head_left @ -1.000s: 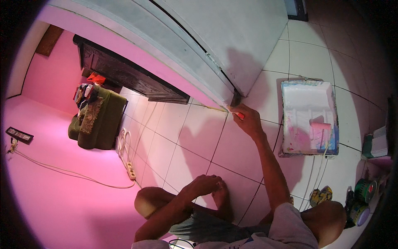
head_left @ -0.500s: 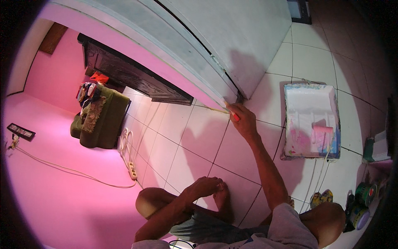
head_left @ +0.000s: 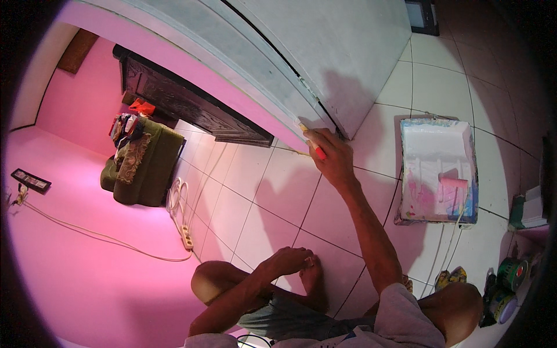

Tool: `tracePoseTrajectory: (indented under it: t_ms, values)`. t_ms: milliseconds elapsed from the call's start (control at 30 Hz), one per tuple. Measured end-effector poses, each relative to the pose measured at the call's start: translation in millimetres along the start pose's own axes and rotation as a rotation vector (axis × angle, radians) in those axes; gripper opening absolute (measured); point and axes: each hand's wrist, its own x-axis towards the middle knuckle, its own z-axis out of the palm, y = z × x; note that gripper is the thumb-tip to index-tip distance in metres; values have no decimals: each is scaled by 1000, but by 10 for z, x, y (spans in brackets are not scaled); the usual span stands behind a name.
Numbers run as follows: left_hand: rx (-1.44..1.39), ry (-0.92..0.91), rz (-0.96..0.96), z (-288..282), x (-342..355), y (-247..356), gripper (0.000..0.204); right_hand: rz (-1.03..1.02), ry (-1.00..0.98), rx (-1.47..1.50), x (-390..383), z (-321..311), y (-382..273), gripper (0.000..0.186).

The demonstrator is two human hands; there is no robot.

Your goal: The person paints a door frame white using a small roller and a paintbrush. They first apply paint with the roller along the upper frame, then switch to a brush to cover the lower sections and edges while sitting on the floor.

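My right hand (head_left: 332, 153) is closed around a small paintbrush (head_left: 320, 153) with a red handle end. Its light bristle tip touches the lower end of the pale grey door frame (head_left: 278, 107), where the frame borders the pink wall edge. My left hand (head_left: 288, 260) rests low by my bare foot (head_left: 313, 278), its fingers curled; whether they hold anything is hidden. To the right of my right arm lies a paint tray (head_left: 432, 139) with white paint in it. A small pink roller (head_left: 452, 182) lies across the tray's ridged part.
A grey door (head_left: 354, 52) stands beside the frame. Left are a dark carved wooden panel (head_left: 191, 101), a green armchair (head_left: 148, 168) with cloths, and an extension socket (head_left: 186, 238) with its cable on the tiled floor (head_left: 278, 191). Paint cans (head_left: 510, 272) stand lower right.
My right hand has slid a little up and left along the door frame, carrying the brush with it. My left hand stays by the foot. The view has shifted slightly.
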Motion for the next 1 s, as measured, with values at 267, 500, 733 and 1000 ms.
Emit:
tracePoseTrajectory:
  t_ms: [267, 500, 733, 1000]
  values:
    - [-10, -24, -35, -38, -2, 40, 42, -145, 87, -37, 295, 19, -233, 27]
    - [-13, -41, -46, -56, -15, 59, 43, -162, 79, -12, 518, 1, -424, 27]
    - [-11, -44, -26, -45, -17, 21, 43, -194, 69, -10, 769, -31, -638, 25]
    - [33, -23, 7, -36, -25, -6, 43, -314, 162, 5, 1059, -35, -878, 28]
